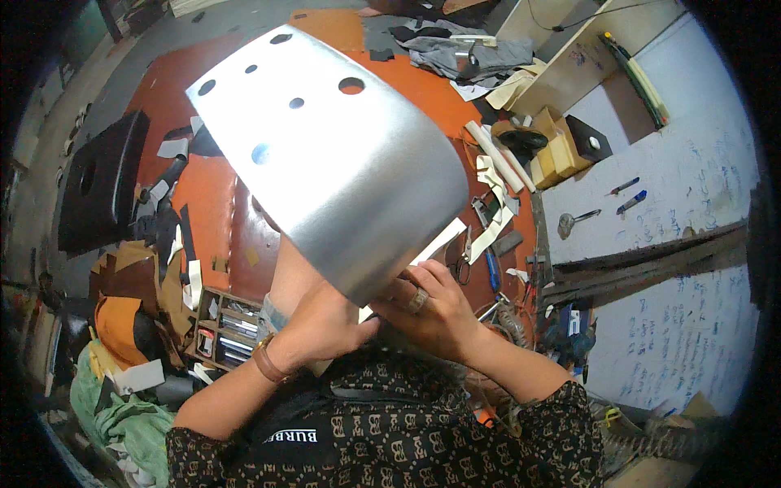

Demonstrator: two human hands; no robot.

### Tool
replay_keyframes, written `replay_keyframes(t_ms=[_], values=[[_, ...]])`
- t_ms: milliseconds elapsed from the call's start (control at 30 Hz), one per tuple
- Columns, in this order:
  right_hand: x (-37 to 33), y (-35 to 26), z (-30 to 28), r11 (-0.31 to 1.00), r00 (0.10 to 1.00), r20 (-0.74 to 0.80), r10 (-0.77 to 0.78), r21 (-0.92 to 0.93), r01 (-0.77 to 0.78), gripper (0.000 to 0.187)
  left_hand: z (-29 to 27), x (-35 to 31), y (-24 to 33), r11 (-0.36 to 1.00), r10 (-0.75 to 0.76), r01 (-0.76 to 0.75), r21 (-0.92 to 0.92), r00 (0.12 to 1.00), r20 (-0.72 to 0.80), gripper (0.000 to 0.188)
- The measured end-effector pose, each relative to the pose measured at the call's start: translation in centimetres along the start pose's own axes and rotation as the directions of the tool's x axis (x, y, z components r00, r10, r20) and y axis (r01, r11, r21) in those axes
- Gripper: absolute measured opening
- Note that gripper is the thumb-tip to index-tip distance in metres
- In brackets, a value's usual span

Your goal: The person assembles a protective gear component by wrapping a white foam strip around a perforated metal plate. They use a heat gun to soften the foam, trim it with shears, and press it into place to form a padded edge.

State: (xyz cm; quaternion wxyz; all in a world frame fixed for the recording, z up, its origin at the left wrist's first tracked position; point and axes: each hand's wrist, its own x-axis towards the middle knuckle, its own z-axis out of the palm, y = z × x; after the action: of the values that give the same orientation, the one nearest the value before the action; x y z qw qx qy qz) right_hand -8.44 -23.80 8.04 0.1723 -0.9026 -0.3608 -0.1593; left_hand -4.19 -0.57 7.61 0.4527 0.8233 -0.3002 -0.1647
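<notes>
A large curved silver metal sheet (pixel 358 179) with several round holes fills the middle, tilted up in front of me. My left hand (pixel 325 329) grips its near lower corner; most of those fingers are hidden behind the sheet, and the thumb shows near the corner. At the near edge, right of that corner, my right hand (pixel 431 313) is closed with bent fingers and wears a ring. Part of a white strip (pixel 443 241) shows past the sheet's near right edge, and a bit of white shows between my hands. Whether my hands touch it, I cannot tell.
Scissors (pixel 464 260), a blue-handled tool (pixel 493 270) and white strips lie to the right. Pens and a marker (pixel 631 202) rest on a written-on white board. A compartment box (pixel 228 329) stands at left, near a black padded panel (pixel 104 180). Cloth and scraps surround the orange-brown mat.
</notes>
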Motion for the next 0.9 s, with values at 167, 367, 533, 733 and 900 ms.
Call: replay_keyframes(t_ms=[167, 367, 533, 733, 900], values=[[-0.4, 1.1, 0.1, 0.992, 0.994, -0.025, 0.108, 0.063, -0.106, 0.036, -0.6, -0.5, -0.6, 1.000, 0.019, -0.020, 0.003, 0.988, 0.153, 0.052], [-0.6, 1.4, -0.2, 0.967, 0.987, -0.040, 0.157, 0.208, -0.146, 0.038, 2.4, -1.5, -3.8, 0.988, 0.032, -0.019, -0.154, 0.996, 0.081, 0.040], [-1.6, 1.8, -0.8, 0.947, 0.988, 0.008, 0.152, 0.284, -0.148, 0.039, 1.6, -0.9, -2.6, 0.895, -0.073, 0.102, -0.434, 0.994, 0.082, 0.034], [-2.5, 2.5, -0.4, 0.937, 0.991, 0.010, 0.135, 0.323, -0.131, 0.039, 1.7, -0.6, -2.3, 0.921, -0.029, 0.050, -0.385, 0.998, 0.059, 0.032], [-2.2, 2.5, -0.4, 0.984, 0.991, -0.077, 0.107, 0.148, -0.095, 0.033, 1.6, -1.2, -2.5, 0.951, -0.025, 0.027, -0.307, 1.000, 0.011, 0.031]])
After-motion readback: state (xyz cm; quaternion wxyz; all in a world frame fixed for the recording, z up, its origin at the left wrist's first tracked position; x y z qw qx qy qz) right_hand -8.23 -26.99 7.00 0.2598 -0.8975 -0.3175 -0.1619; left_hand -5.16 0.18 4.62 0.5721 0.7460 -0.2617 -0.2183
